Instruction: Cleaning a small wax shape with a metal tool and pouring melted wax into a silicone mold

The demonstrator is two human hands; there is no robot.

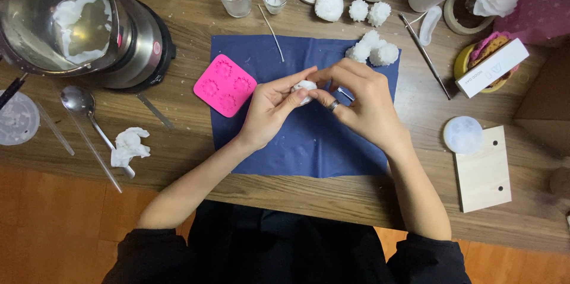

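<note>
A worn wooden table (178,159) stands over an orange-brown wooden floor (53,224).

My table (178,153) is matt grained wood; at its centre a matt blue cloth (309,141), at ten o'clock a glossy steel pot (35,17), beside the cloth a rubbery pink mould (225,85).

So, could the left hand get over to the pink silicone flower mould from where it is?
Probably yes: the pink silicone flower mould lies just beside the left hand with nothing between, though that hand is holding the small white wax piece.
</note>
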